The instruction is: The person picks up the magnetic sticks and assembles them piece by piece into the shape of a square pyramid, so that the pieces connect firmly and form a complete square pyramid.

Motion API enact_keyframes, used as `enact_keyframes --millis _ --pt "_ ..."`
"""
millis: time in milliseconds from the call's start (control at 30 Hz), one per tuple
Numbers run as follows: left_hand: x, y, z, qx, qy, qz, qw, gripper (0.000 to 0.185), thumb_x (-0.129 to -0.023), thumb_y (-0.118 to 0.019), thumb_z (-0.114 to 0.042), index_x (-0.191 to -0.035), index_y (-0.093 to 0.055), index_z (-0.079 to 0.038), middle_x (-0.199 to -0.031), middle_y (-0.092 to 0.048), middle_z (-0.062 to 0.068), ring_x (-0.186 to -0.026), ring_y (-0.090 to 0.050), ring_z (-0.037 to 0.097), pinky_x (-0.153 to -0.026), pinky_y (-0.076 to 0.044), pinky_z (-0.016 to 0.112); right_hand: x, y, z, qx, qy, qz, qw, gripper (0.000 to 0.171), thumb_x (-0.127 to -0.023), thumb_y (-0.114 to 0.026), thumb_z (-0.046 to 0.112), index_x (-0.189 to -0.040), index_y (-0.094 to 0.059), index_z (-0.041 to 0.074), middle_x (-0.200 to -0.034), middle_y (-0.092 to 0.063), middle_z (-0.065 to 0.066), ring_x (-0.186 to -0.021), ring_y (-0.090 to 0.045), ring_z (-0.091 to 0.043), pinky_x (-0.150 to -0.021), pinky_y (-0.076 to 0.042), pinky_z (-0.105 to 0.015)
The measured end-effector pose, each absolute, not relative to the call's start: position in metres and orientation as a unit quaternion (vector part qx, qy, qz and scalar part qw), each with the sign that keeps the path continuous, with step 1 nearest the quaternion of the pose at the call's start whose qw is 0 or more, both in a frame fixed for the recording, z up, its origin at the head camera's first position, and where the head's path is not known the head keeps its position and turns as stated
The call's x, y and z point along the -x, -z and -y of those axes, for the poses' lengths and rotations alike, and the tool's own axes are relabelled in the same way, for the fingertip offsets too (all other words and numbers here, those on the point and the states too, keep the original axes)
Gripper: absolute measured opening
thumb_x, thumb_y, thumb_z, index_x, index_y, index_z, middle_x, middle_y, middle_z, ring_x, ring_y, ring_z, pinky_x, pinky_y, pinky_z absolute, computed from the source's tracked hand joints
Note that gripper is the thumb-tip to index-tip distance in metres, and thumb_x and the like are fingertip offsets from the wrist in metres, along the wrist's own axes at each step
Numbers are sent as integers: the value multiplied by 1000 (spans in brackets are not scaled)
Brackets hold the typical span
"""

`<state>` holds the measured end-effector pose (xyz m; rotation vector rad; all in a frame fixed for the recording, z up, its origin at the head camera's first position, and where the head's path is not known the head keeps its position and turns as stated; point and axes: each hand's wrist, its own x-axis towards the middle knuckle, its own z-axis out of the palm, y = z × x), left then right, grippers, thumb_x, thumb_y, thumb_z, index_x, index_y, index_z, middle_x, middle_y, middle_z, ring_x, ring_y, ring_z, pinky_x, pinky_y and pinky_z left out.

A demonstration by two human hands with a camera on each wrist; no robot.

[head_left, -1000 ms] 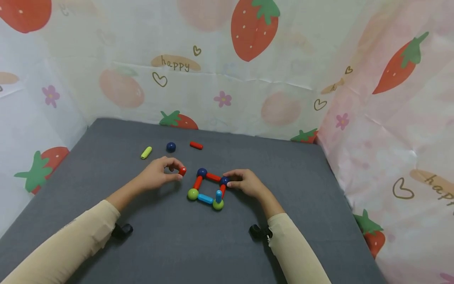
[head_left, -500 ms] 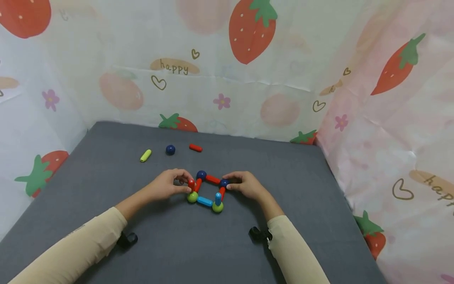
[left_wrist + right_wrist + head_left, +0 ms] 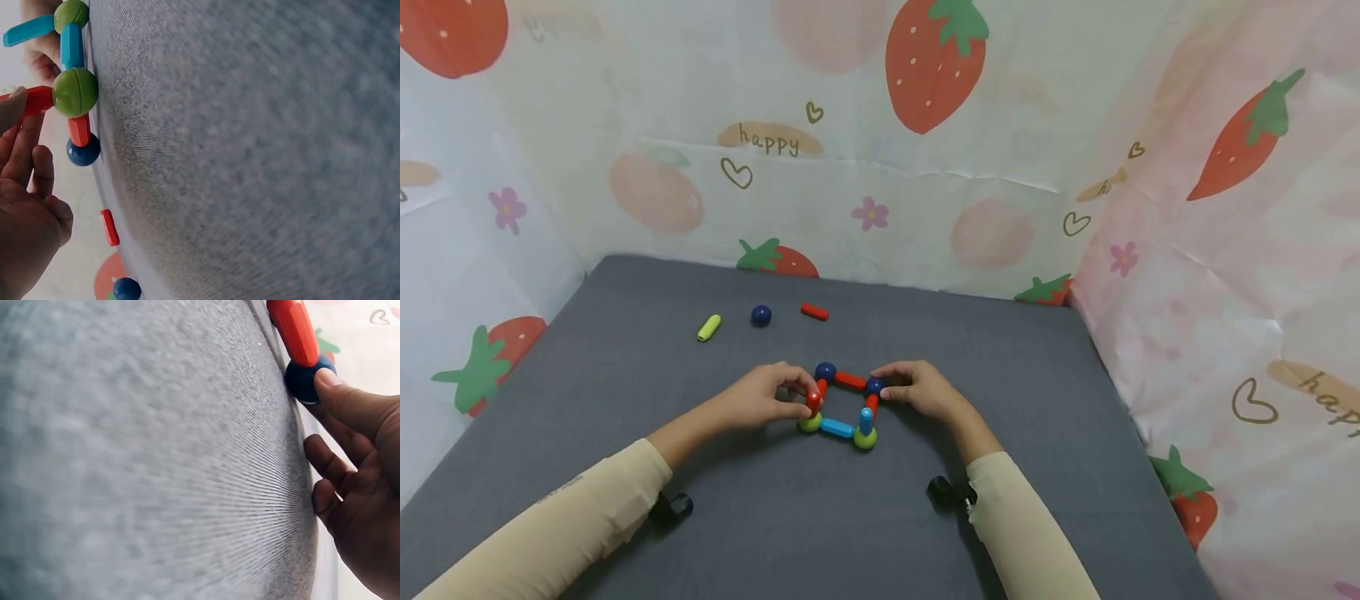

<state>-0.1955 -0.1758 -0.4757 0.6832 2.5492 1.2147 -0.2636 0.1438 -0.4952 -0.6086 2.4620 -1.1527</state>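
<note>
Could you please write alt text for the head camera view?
A left hand holds a red stick upright on a green ball of a square toy frame; the right hand steadies a blue ball at its corner on a grey table.

Head view: high, facing forward-down over grey mat (image 3: 775, 533); wrist views: mat-level close-ups sharing the magnetic rod-and-ball frame (image 3: 842, 404).
</note>
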Motion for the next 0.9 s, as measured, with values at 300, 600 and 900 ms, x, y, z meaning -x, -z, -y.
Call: enact_keyframes --millis 300,600,900 --pt "192 471 175 -240 -405 -873 124 19 -92 -79 -29 -109 -71 -29 -107 -66 -11 -108 -58 21 -95 -50 43 269 493 -142 224 405 -865 193 31 -95 -75 21 -126 -74 25 -125 -71 1 -113 -62 -18 -102 -49 -44" --pt "201 464 180 -235 -392 -876 158 29 -92 -79 -24 -119 -70 -29 -115 -64 2 -108 -54 21 -92 -48 42 270 492 -142 228 402 -864 197 31 -96 -74 21 -126 -74 26 -126 -70 2 -114 -61 -18 -102 -49 -44" --pt "233 462 183 -227 -367 -893 126 32 -94 -76 -16 -125 -69 -20 -123 -68 0 -114 -54 25 -98 -48 45 273 491 -140 239 399 -862 201 31 -97 -73 20 -128 -74 23 -129 -70 -1 -116 -61 -19 -102 -49 -43"
